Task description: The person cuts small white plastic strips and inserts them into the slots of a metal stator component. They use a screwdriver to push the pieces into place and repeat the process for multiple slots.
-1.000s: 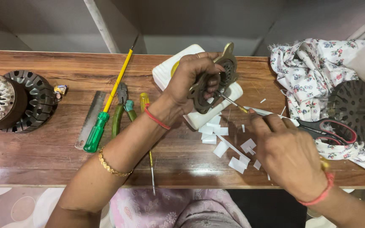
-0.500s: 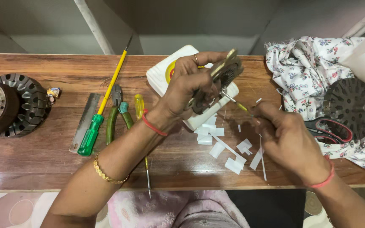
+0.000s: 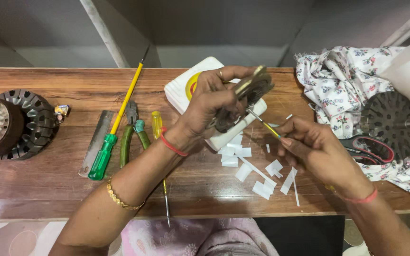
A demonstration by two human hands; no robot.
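Left hand (image 3: 212,106) was clamped around a small slotted metal core (image 3: 247,97), dark and laminated in look, lifted just above the white plastic box (image 3: 186,87) and tilted so its face turned toward the other hand. Right hand (image 3: 316,149) pinched a thin metal probe with a yellow section (image 3: 263,124) between thumb and fingertips, its tip meeting the lower edge of the core; the steep angle appeared suited to working into a slot, though the contact point itself was too small to resolve.

Head view, materials noted:
- Wooden table (image 3: 48,180), brown grain, glossy front edge.
- White paper strips (image 3: 257,175), flat and cut in short rectangles, scattered just below the core, near the right hand.
- Long screwdriver with yellow shaft and green handle (image 3: 115,130) lay diagonally to the left; beside it a flat steel file (image 3: 96,142), green-handled pliers (image 3: 131,137), and a second screwdriver with clear yellow handle (image 3: 160,151).
- Large wound stator (image 3: 5,123), ribbed dark rim, pale windings, far left.
- Floral cloth (image 3: 338,80) at right, carrying a dark perforated rotor disc (image 3: 390,123) and red-handled scissors (image 3: 368,149).
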